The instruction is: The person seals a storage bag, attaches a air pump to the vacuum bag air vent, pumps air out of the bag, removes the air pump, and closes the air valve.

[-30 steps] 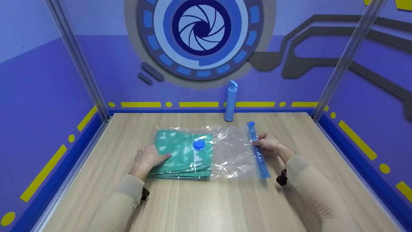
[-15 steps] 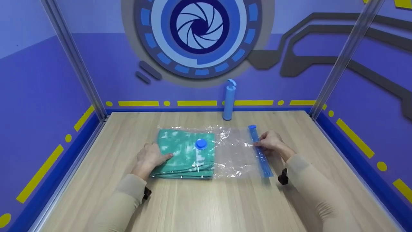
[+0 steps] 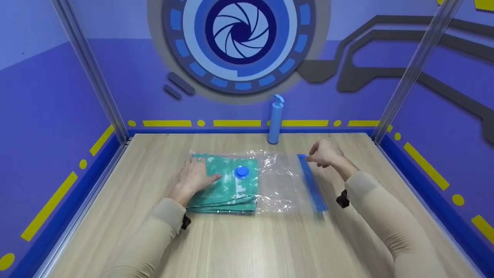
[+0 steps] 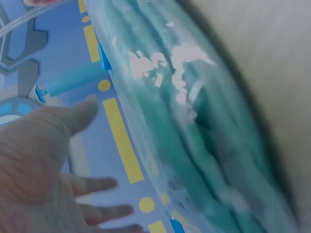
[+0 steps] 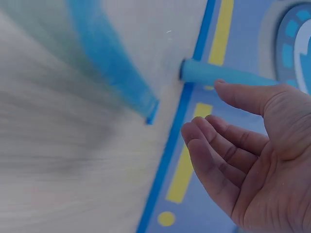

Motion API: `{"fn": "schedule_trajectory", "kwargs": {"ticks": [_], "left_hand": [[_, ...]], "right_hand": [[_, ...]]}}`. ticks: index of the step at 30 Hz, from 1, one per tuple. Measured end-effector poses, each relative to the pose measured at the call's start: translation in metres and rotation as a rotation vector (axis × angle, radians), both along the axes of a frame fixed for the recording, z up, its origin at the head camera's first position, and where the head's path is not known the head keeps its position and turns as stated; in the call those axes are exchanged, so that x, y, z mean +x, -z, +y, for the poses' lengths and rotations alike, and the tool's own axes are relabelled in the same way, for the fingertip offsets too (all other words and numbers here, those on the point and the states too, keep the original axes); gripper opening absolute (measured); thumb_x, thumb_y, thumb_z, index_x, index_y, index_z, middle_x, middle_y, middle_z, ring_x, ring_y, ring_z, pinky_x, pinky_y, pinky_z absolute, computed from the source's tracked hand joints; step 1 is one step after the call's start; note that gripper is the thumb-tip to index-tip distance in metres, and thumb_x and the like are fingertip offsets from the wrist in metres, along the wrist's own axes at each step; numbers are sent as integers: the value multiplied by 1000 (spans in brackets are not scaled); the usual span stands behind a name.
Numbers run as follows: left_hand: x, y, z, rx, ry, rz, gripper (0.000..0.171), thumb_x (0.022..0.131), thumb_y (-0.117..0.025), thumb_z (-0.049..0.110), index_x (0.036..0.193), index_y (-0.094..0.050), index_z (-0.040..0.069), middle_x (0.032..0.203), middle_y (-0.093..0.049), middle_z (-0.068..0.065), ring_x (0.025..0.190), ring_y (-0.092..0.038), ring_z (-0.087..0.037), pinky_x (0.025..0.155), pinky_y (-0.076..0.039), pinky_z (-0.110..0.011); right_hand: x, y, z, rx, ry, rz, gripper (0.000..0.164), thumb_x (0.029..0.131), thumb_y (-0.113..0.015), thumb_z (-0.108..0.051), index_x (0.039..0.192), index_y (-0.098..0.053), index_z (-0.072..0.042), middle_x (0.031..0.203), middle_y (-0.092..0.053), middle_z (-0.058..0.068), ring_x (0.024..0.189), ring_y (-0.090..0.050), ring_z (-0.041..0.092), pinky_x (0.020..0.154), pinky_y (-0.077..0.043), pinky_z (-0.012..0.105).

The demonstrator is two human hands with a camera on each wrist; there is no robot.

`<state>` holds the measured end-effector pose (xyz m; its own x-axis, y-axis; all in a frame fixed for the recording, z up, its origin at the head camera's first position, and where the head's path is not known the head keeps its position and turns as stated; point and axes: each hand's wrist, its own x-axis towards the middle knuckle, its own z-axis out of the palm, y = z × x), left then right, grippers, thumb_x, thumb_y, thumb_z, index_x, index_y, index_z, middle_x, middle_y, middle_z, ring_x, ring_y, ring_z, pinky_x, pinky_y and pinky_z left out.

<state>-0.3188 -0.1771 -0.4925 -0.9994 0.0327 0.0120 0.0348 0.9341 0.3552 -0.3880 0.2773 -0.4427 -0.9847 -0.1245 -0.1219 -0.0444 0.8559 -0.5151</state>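
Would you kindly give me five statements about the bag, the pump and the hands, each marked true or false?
1. The folded green cloth lies inside the clear bag. True.
2. The pump lies on its side. False: the pump stands upright near the back wall.
3. The round valve on the bag is blue. True.
4. The right hand grips the pump. False: the right hand holds nothing, near the far end of the blue strip.
5. The left hand is clenched. False: the left hand's fingers are extended.
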Motion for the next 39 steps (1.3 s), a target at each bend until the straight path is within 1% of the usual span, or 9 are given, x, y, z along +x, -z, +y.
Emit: {"fn": "schedule_trajectory", "kwargs": {"ticks": [3,7,12,15,19,23,32,35,39], "left_hand": [[-7,1,12,30,92,8,101,102,-76,61,174,-36,2,183,-29,-30,172,-25,-53,137,-33,-69],[-15,5,30,35,198,5,108,98,-77,68,176,-34,8,186,-24,-27,174,-19,-53,139,-26,-70],[-22,12,50,-2,264,-33,118,91,-76,80,178,-31,13,188,-19,-24,176,-13,-51,141,-20,-71],[-23,20,59,-42,260,-70,123,90,-73,85,179,-28,13,188,-17,-25,176,-11,-51,141,-17,-73],[-24,28,66,-83,225,-128,127,90,-66,91,180,-23,13,189,-12,-25,176,-7,-53,140,-13,-75],[-25,31,69,-83,190,-167,130,89,-64,94,182,-16,16,190,-5,-23,176,-1,-54,139,-8,-78],[-22,35,72,-74,158,-207,133,87,-62,96,183,-9,20,191,0,-20,177,3,-52,139,-4,-79],[-23,34,72,-80,156,-211,133,87,-63,96,183,-9,21,191,-1,-19,177,3,-51,138,-3,-80],[-23,35,72,-87,154,-213,133,86,-64,97,183,-10,23,192,-2,-18,177,3,-51,138,-2,-80]], "right_hand": [[0,-7,-18,14,-40,28,36,101,-82,-30,117,-80,1,97,-81,16,84,-82,29,66,-66,29],[2,-9,-49,17,-89,58,34,98,-84,-29,114,-82,0,100,-83,17,82,-80,28,67,-66,31],[3,-2,-90,50,-208,150,32,96,-86,-25,114,-83,0,111,-85,20,96,-82,32,85,-69,43],[3,4,-111,101,-318,228,31,97,-85,-26,116,-83,-2,111,-86,18,103,-82,35,91,-69,48],[1,15,-133,152,-442,284,31,100,-83,-29,120,-84,-4,108,-87,13,98,-82,31,89,-69,48],[-3,25,-149,133,-515,309,31,102,-82,-28,120,-83,-2,108,-86,15,96,-82,29,88,-69,48],[-9,51,-170,57,-533,299,38,100,-86,-31,116,-84,2,104,-87,17,96,-83,32,86,-70,45],[-10,56,-177,48,-532,299,40,97,-88,-34,113,-83,3,102,-87,18,95,-83,32,86,-69,45],[-10,60,-186,58,-530,257,39,95,-90,-34,109,-83,2,101,-86,17,91,-80,26,85,-69,42]]}}
